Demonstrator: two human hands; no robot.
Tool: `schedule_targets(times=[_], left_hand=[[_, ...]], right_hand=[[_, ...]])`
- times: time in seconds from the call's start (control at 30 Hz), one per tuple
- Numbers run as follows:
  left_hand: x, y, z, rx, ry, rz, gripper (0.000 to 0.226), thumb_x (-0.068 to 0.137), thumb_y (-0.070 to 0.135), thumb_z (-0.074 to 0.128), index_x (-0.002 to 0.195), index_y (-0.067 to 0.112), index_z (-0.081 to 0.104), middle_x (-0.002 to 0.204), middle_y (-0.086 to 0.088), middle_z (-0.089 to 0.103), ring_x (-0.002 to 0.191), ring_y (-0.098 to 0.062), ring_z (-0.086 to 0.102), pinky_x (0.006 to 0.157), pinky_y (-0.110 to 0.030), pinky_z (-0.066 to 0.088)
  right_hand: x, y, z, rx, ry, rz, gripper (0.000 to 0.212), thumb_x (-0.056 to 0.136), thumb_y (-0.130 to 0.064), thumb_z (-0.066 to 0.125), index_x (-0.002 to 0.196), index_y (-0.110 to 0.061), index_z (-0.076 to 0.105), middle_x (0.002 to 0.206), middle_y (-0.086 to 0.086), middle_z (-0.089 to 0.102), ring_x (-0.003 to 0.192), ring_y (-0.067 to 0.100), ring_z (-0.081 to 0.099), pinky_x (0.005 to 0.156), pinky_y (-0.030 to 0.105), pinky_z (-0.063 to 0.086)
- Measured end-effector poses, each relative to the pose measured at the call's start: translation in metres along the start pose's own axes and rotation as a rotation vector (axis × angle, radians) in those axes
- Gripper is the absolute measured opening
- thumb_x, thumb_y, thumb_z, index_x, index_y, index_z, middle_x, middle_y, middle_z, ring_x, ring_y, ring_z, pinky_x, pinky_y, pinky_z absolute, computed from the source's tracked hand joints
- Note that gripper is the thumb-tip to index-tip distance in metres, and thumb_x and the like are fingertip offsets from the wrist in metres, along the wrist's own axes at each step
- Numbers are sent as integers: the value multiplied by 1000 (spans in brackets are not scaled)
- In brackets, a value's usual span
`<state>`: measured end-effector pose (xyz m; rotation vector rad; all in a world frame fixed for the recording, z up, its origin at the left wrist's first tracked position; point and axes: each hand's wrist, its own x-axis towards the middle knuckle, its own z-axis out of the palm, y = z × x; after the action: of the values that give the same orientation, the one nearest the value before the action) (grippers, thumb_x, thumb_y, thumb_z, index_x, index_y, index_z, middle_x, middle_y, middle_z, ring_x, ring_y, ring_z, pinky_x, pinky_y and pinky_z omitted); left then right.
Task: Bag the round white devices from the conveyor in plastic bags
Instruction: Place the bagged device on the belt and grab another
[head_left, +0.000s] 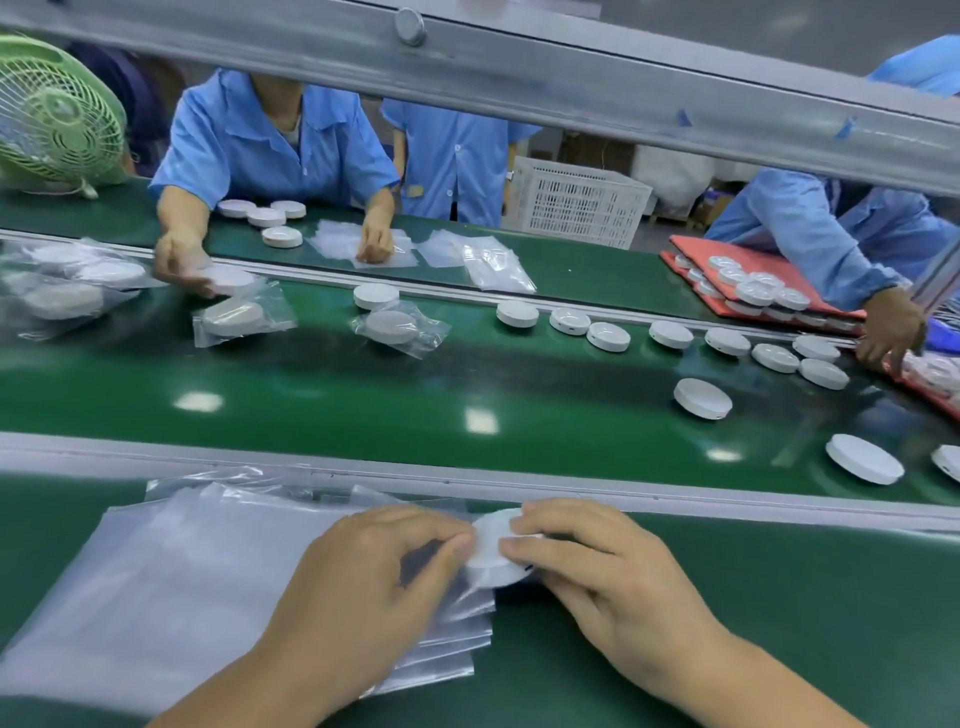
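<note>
A round white device (491, 551) sits on the near green shelf at the mouth of a clear plastic bag (447, 603). My right hand (597, 571) grips the device from the right with curled fingers. My left hand (363, 577) pinches the top bag's open edge beside the device. A stack of clear bags (171, 582) lies under and left of my left hand. Several loose white devices (702, 398) ride on the green conveyor belt (363, 395) to the right. Bagged devices (397, 327) lie further left on the belt.
A metal rail (675, 493) separates my shelf from the belt. Across the belt, people in blue coats handle devices and bags. A red tray (691, 254) of devices lies at the far right, a green fan (57, 114) at the far left, a white crate (576, 202) behind.
</note>
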<state>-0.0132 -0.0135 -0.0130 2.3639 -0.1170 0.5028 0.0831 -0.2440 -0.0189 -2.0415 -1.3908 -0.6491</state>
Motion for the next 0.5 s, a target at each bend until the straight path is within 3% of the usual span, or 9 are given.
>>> schedule_targets(times=[0.1, 0.17, 0.23, 0.3, 0.33, 0.4, 0.47, 0.5], left_hand=[[0, 11, -5, -163, -106, 59, 56, 77, 73, 68, 129, 60, 54, 124, 44, 56, 117, 15, 54, 98, -10, 43], [0, 12, -5, -169, -50, 100, 62, 73, 55, 83, 129, 57, 54, 123, 41, 58, 114, 14, 56, 94, -4, 39], [0, 14, 0, -188, 81, 125, 51, 78, 41, 83, 123, 53, 60, 118, 35, 64, 108, 10, 61, 88, -4, 43], [-1, 19, 3, -404, 194, 28, 41, 77, 49, 79, 115, 50, 65, 111, 26, 70, 98, 3, 69, 78, -9, 52], [0, 20, 5, -523, 233, -44, 38, 76, 53, 78, 112, 47, 68, 106, 22, 73, 92, -1, 71, 73, -11, 54], [3, 21, 6, -622, 308, -109, 30, 78, 52, 75, 106, 42, 71, 97, 17, 76, 83, -3, 73, 66, -10, 53], [7, 18, 4, -663, 319, -152, 24, 82, 50, 70, 102, 38, 72, 96, 13, 77, 85, -7, 74, 67, -16, 55], [9, 16, 4, -683, 293, -166, 26, 82, 53, 67, 103, 37, 71, 99, 12, 77, 88, -9, 73, 69, -22, 58]], right_hand=[[8, -21, 5, 266, 199, 241, 18, 79, -23, 87, 96, -23, 82, 104, -16, 77, 99, 4, 73, 89, 20, 56], [13, -33, 7, 439, 278, 407, 21, 73, -37, 90, 90, -31, 81, 97, -19, 78, 101, 5, 74, 89, 21, 56], [19, -39, 6, 517, 238, 500, 27, 75, -56, 83, 97, -40, 81, 113, -19, 76, 127, 8, 62, 103, 29, 51], [27, -41, 1, 636, 81, 584, 44, 69, -65, 84, 109, -48, 76, 140, -19, 62, 143, 7, 46, 110, 35, 44], [32, -41, -1, 730, -3, 614, 52, 67, -62, 87, 115, -50, 74, 142, -16, 61, 139, 6, 50, 107, 34, 47], [41, -40, -1, 806, -95, 625, 50, 72, -52, 88, 119, -49, 71, 122, -12, 72, 109, 3, 67, 88, 28, 57], [52, -37, 2, 713, -90, 648, 39, 75, -54, 83, 113, -48, 74, 100, -10, 76, 75, 6, 62, 68, 28, 56], [57, -34, 4, 682, -67, 650, 32, 75, -55, 81, 105, -48, 77, 93, -9, 77, 68, 6, 58, 64, 24, 52]])
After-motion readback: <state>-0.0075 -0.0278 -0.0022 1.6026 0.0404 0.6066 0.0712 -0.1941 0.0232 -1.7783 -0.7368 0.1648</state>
